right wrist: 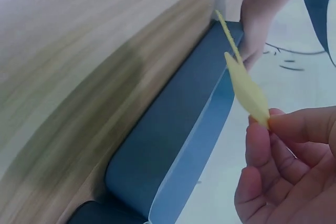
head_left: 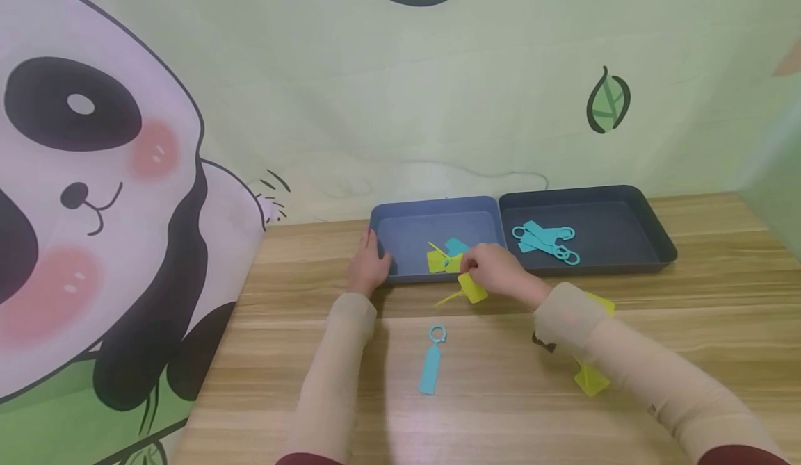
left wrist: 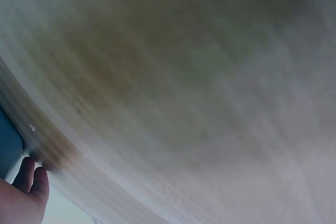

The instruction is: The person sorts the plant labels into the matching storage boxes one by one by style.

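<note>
At its left end, the blue tray (head_left: 400, 235) is held by my left hand (head_left: 369, 267), the thumb over the rim and the fingers along the outer wall. Between thumb and fingertips my right hand (head_left: 500, 270) pinches a yellow plastic tag (head_left: 473, 289) with a thin tail, just above the tray's front rim. The right wrist view shows this yellow tag (right wrist: 247, 90) edge-on. Inside the blue tray lie yellow tags (head_left: 436, 262) and a turquoise tag (head_left: 456, 246), partly hidden by my right hand.
A dark tray (head_left: 601, 229) adjoins on the right, with several turquoise ring tags (head_left: 544, 239) in it. One turquoise ring tag (head_left: 430, 370) lies on the wooden table (head_left: 281, 354). More yellow tags (head_left: 591, 380) and a black item (head_left: 543, 343) are partly under my right sleeve.
</note>
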`<act>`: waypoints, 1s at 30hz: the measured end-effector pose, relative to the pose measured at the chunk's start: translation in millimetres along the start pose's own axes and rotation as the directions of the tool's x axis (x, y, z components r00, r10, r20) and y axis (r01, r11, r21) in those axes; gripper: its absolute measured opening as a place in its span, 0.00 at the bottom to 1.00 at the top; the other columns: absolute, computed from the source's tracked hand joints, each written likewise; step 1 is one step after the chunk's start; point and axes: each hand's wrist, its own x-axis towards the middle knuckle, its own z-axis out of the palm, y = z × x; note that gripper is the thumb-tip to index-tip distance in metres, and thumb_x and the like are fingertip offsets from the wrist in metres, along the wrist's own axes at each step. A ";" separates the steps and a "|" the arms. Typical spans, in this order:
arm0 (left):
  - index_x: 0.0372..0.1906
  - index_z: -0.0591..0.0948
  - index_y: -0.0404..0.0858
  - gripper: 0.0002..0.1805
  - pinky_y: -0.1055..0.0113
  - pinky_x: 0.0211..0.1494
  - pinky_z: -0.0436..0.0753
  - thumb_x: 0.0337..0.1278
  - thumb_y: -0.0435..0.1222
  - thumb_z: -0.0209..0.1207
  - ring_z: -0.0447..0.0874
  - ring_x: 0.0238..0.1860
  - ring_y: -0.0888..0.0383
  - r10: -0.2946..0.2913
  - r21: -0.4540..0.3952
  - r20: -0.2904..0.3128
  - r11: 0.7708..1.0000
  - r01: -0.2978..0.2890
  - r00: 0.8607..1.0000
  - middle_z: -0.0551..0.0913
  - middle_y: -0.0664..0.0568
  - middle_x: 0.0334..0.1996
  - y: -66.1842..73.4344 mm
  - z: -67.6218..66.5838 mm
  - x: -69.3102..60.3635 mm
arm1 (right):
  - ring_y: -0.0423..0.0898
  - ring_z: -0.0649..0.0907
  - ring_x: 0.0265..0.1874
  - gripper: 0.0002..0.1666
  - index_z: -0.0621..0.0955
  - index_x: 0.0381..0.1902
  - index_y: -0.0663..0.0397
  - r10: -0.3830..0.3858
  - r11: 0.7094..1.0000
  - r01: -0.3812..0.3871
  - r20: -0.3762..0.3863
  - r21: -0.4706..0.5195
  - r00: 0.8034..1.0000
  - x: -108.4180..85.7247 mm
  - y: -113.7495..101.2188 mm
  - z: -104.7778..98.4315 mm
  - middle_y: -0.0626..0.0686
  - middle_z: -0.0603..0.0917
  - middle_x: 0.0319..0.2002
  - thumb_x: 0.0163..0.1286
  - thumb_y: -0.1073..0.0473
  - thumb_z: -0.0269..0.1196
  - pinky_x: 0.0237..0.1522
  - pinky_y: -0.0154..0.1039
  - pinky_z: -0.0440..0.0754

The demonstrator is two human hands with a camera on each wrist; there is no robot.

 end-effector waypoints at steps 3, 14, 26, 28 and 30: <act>0.68 0.46 0.36 0.36 0.56 0.67 0.56 0.59 0.46 0.42 0.46 0.69 0.52 0.002 0.005 0.002 1.000 -0.002 1.000 0.40 0.50 0.70 -0.3 0.5 0.6 | 0.48 0.79 0.33 0.12 0.82 0.34 0.60 0.004 0.997 -0.002 -0.022 0.076 1.000 4.2 4.5 -3.1 0.57 0.83 0.35 0.56 0.70 0.53 0.33 0.38 0.78; 0.69 0.47 0.38 0.37 0.55 0.67 0.56 0.58 0.46 0.43 0.48 0.68 0.51 -0.025 0.010 -0.019 1.000 0.025 1.000 0.41 0.51 0.70 0.5 2.9 1.8 | 0.46 0.80 0.22 0.12 0.78 0.39 0.66 0.178 0.842 -0.171 0.035 0.512 0.983 20.2 26.3 -4.4 0.58 0.80 0.32 0.59 0.70 0.52 0.29 0.40 0.80; 0.68 0.48 0.37 0.36 0.55 0.67 0.58 0.58 0.46 0.43 0.50 0.68 0.50 -0.013 0.016 -0.025 1.000 0.013 1.000 0.42 0.51 0.70 -0.1 1.8 0.7 | 0.39 0.81 0.22 0.16 0.73 0.47 0.67 0.302 0.585 -0.304 0.146 0.751 0.942 34.4 39.8 -4.9 0.50 0.79 0.27 0.62 0.67 0.52 0.29 0.33 0.81; 0.68 0.48 0.37 0.36 0.55 0.67 0.57 0.58 0.46 0.43 0.49 0.68 0.50 -0.009 0.012 -0.028 1.000 0.010 1.000 0.42 0.50 0.70 0.0 1.7 0.7 | 0.39 0.81 0.22 0.16 0.72 0.48 0.68 0.307 0.533 -0.307 0.158 0.789 0.939 37.0 41.0 -4.7 0.48 0.79 0.24 0.62 0.67 0.52 0.28 0.32 0.81; 0.68 0.48 0.37 0.36 0.56 0.67 0.57 0.58 0.46 0.43 0.49 0.68 0.51 -0.006 0.012 -0.032 1.000 0.007 0.999 0.42 0.50 0.70 0.0 1.7 0.9 | 0.39 0.81 0.21 0.16 0.72 0.48 0.68 0.318 0.480 -0.309 0.166 0.821 0.933 39.7 42.0 -4.8 0.47 0.79 0.22 0.62 0.67 0.52 0.28 0.32 0.81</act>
